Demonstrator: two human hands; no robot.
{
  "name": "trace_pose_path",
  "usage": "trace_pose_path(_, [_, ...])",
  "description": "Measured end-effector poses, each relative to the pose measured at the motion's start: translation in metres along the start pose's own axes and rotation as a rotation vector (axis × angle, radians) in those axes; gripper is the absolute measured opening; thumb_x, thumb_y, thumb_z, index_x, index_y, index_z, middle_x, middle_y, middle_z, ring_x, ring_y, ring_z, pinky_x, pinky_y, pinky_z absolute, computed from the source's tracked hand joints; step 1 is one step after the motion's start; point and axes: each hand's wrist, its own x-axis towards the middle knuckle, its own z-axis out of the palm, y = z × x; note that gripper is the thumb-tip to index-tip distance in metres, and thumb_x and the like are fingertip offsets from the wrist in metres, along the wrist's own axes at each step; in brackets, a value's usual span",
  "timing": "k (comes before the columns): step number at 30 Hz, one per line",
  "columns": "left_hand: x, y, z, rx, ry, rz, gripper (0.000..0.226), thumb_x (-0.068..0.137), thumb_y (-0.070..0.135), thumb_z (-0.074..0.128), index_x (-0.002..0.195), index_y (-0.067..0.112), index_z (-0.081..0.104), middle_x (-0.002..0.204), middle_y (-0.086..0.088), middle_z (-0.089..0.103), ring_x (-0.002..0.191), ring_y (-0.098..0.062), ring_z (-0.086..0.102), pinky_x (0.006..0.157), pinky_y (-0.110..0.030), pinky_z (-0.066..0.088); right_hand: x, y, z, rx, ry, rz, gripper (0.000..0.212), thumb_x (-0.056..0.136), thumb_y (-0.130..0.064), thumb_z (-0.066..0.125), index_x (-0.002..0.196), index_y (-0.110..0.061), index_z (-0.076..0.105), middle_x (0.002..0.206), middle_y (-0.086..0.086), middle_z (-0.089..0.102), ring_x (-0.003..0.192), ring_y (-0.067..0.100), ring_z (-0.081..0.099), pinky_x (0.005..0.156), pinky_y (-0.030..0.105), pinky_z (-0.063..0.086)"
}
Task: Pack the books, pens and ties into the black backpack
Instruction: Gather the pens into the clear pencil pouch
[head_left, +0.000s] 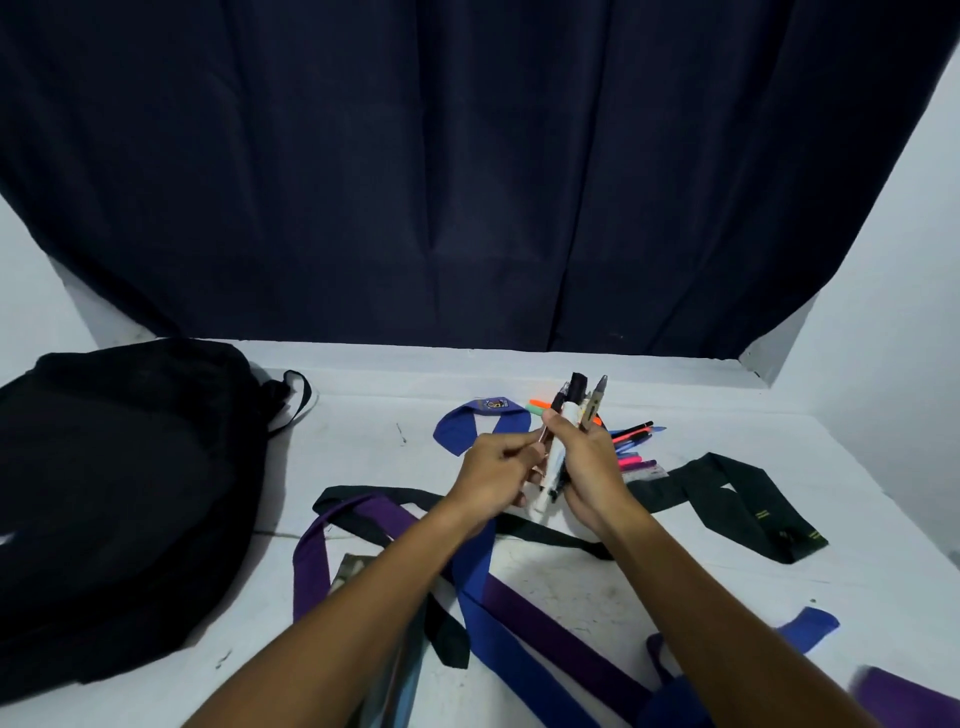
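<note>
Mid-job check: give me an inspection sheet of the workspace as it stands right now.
Surface: white table, scuffed and marked.
Job's things: black backpack at left; blue tie, purple tie and black tie spread loose; loose pens beyond the hands; books not clearly seen.
Clutter: nothing seen.
Grippers: right hand grips a bundle of pens; left hand pinches one pen against that bundle.
Cables: nothing seen.
Surroundings: dark curtain behind, white walls at the sides.
</note>
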Motion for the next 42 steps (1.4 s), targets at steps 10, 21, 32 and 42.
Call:
trace_pose_path(10, [-0.017,0.003,-0.009,-0.793,0.125,-0.293,0.047,0.101,0.052,0.028,0.123,0.018,0.053,0.117,-0.011,0.069,0.110,-0.028,0.064,0.100,-0.055,0.044,-0.013,0.010,0.034,0.102,-0.054,-0.073,0.009,0.098,-0.012,0.051,0.100,-0.006,0.058,0.080,0.011,0.069,0.080,0.026,0.068,0.083,0.045,0.056])
trace_pose_path(21, [-0.146,-0.025,-0.095,1.182,-0.374,-0.101,0.045,0.077,0.066,0.049,0.113,0.045,0.063,0.149,0.001,0.033,0.138,-0.024,0.027,0.103,-0.045,0.042,-0.029,0.015,0.017,0.027,-0.435,0.564,0.006,0.095,-0.006,0.052,0.097,-0.003,0.057,0.070,0.012,0.064,0.064,0.024,0.068,0.061,0.038,0.059])
trace_pose_path(32, [-0.168,-0.009,-0.095,1.259,-0.219,-0.309,0.050,0.082,0.019,0.063,0.130,0.025,0.052,0.115,-0.006,0.063,0.100,-0.028,0.061,0.072,-0.029,0.044,-0.072,0.049,0.026,-0.110,-0.739,0.888,0.009,0.086,-0.010,0.056,0.093,-0.005,0.057,0.076,0.009,0.060,0.070,0.022,0.064,0.068,0.036,0.057])
trace_pose_path(42, [-0.166,-0.004,-0.167,0.527,-0.250,-0.387,0.096,0.064,0.002,0.088,0.141,0.037,0.041,0.131,0.016,0.059,0.119,0.008,0.052,0.098,-0.032,0.052,-0.117,0.076,0.073,-0.146,-0.857,1.076,0.023,0.096,-0.008,0.039,0.097,0.000,0.060,0.087,0.018,0.070,0.081,0.029,0.069,0.085,0.044,0.054])
